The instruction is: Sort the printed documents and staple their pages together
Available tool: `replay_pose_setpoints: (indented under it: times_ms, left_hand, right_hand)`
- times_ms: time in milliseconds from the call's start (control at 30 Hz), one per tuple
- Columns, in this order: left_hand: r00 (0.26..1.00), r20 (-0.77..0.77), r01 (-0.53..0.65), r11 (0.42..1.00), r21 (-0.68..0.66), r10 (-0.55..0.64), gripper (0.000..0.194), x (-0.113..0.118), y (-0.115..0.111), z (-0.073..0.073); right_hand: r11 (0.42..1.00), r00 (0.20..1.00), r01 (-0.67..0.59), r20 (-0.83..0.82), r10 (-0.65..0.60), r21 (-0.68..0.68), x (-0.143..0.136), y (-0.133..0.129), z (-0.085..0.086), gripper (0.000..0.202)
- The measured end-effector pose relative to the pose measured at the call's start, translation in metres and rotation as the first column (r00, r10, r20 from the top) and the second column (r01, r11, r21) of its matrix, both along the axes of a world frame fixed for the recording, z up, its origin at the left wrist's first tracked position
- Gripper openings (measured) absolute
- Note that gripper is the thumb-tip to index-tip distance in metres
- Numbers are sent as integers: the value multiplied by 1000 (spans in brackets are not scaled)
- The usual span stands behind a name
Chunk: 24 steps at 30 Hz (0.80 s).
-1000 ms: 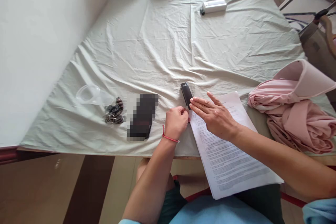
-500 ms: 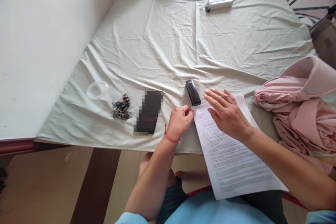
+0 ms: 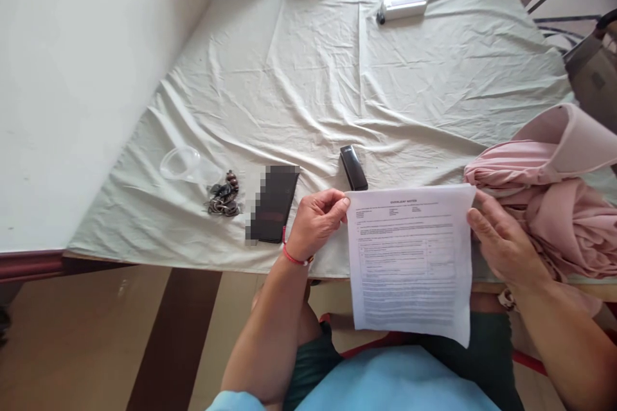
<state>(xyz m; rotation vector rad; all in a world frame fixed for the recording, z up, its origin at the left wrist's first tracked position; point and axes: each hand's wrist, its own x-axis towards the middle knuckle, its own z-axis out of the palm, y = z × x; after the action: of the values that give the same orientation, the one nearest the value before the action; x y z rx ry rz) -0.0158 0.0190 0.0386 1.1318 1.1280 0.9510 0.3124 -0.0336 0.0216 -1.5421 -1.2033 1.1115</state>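
Note:
A printed sheet of paper (image 3: 409, 263) is raised at the table's front edge, its lower part hanging over my lap. My left hand (image 3: 318, 221) pinches its top left corner between thumb and fingers. At the upper right edge, my right hand (image 3: 506, 241) has its thumb on the near face and its fingers behind, partly hidden. Whether it is one sheet or more, I cannot tell. Just beyond the paper's top edge lies a black stapler (image 3: 353, 168). Left of my left hand lies a dark phone (image 3: 276, 204), partly blurred out.
Keys with brown beads (image 3: 224, 196) and a clear plastic cup (image 3: 180, 164) lie to the left. Pink cloth (image 3: 554, 205) is heaped at the right. A white cylinder with a dark cap (image 3: 402, 8) lies farther back on the cloth-covered table (image 3: 308, 77). A wall (image 3: 96, 77) borders the left.
The paper has come up and straightened, showing a different printed page. My right hand has moved right, from above the paper to its right edge. My left hand keeps its corner grip.

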Motion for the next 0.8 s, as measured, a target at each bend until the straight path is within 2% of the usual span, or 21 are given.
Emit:
replay_pose_setpoints:
  times_ms: [67, 167, 233, 333, 500, 633, 800]
  left_hand:
    - [998, 44, -55, 999, 2, 54, 29, 0, 2, -2]
    - [986, 110, -123, 992, -2, 122, 33, 5, 4, -5]
    - [975, 152, -165, 986, 15, 161, 34, 10, 5, -7]
    - [958, 211, -208, 977, 45, 194, 39, 18, 4, -8]
    - [955, 275, -115, 993, -16, 115, 51, 25, 1, -10]
    - [956, 287, -49, 997, -59, 64, 46, 25, 0, -15]
    - [967, 239, -50, 988, -145, 84, 51, 25, 0, -20]
  right_hand:
    - [993, 973, -47, -230, 22, -105, -4, 0, 0, 53]
    - [981, 935, -52, -355, -18, -187, -8, 4, 4, 39]
    - [984, 931, 14, -357, -78, -180, -10, 10, 7, 32]
    - [987, 926, 123, -348, -150, -100, -13, 27, 13, 31]
    - [975, 900, 216, -398, -180, 49, -28, 69, 21, 34]
    - [974, 888, 201, -439, -135, 107, -45, 93, 13, 39]
    - [977, 883, 197, -448, -143, 76, -50, 94, -3, 38]
